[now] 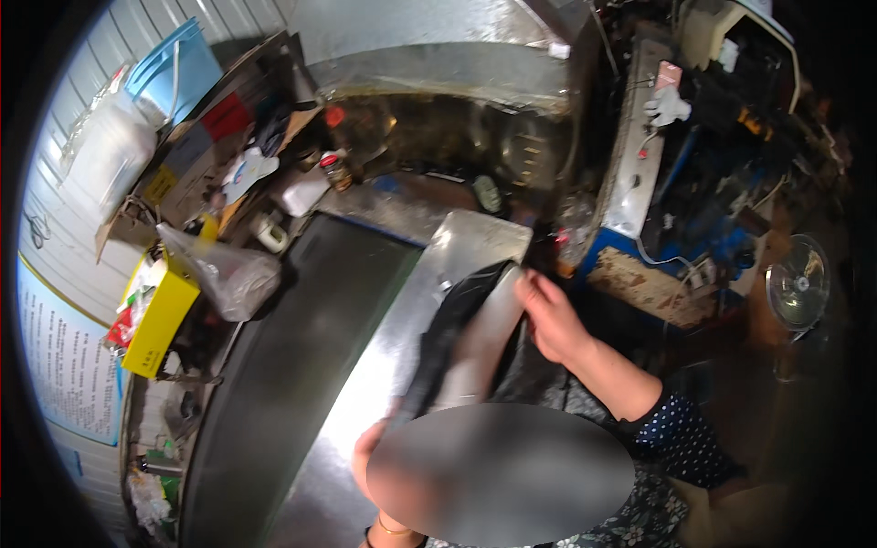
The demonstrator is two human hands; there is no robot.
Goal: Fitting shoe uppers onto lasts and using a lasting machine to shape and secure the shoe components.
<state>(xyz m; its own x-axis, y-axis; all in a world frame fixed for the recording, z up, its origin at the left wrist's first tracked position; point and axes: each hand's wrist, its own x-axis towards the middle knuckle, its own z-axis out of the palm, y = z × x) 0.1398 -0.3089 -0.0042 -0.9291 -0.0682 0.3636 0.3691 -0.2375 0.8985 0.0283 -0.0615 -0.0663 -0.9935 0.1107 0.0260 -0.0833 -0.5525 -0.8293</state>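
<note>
Silvery metal worktop point(361, 393) and one dark belt-like strip point(283, 365) in a crowded room

Metal, shiny and pale, runs slantwise under the work, with the single dark strip alongside it on the left. Nearest are one flowered garment point(653, 511) and two hands. Of the left hand point(364, 461) only an edge shows beside a blurred oval, so I cannot tell whether its fingers are spread or gripping; one thin gold-coloured bracelet point(393, 525) circles the wrist. On the other side, the right hand point(553, 320), below one dark sleeve with white dots point(685, 438), pinches the upper end of one black-and-pale piece point(480, 347). That piece slants above the worktop, its lower end lost behind the oval; it is perhaps fabric, though the blur makes this uncertain.

Beyond the strip, on the left, are one yellow box point(164, 320), one clear plastic bag point(237, 274) near it, one white bottle point(269, 233) and one red-lidded jar point(335, 172). To the right are one blue-edged stand point(639, 288) with a worn top, one long pale bar point(630, 187) bearing one crumpled white cloth point(669, 108), and one round, clear, fan-like disc point(797, 283).

Farthest back are one light-blue bin point(183, 68), a ribbed pale wall point(64, 173) with one large printed sheet point(64, 356), and one broad metal housing point(438, 55).
</note>
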